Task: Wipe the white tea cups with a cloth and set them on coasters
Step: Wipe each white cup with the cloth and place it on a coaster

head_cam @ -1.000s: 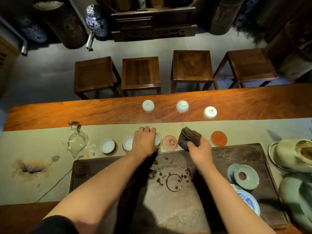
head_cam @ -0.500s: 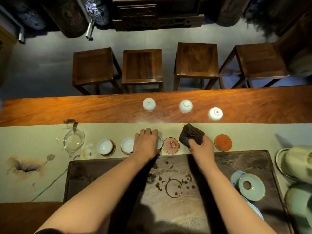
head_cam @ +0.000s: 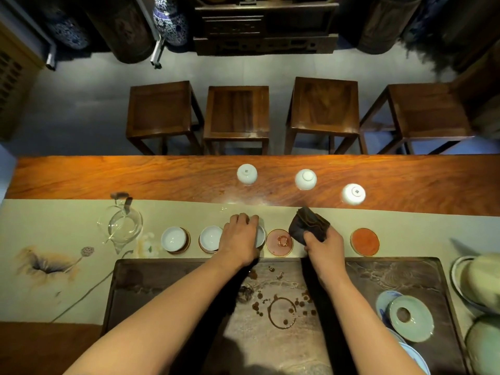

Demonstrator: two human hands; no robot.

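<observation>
At 9 o'clock on the pale painted table runner [head_cam: 67,228], a clear glass pitcher [head_cam: 123,226] stands by itself. Just to its right sit 2 upright white porcelain tea cups, the first cup [head_cam: 173,238] and the second cup [head_cam: 210,238], each on a round gold-rimmed coaster.

Next in the row, the left hand [head_cam: 240,238] lies palm down over a third white cup [head_cam: 260,235], fingers curled over its far rim; only the cup's right edge shows, and I cannot tell what lies under it.

At the hand's 3 o'clock lies a pink round coaster [head_cam: 279,242] with a wet ring mark and nothing on it. The right hand [head_cam: 323,244] comes next, gripping a bunched dark brown cloth [head_cam: 308,226] that sticks out at its 12 o'clock. Further right, an orange round coaster [head_cam: 364,241] lies bare.

Toward 12 o'clock, on the reddish wooden table [head_cam: 135,177], 3 white cups stand upside down, well apart: the left inverted cup [head_cam: 246,173], the middle inverted cup [head_cam: 305,179] and the right inverted cup [head_cam: 353,194].

At 6 o'clock, under both forearms, a dark stone tea tray [head_cam: 162,288] carries brown tea stains. At its 4 o'clock corner rests a pale green ceramic lid [head_cam: 411,318] on blue-and-white dishes.
</observation>
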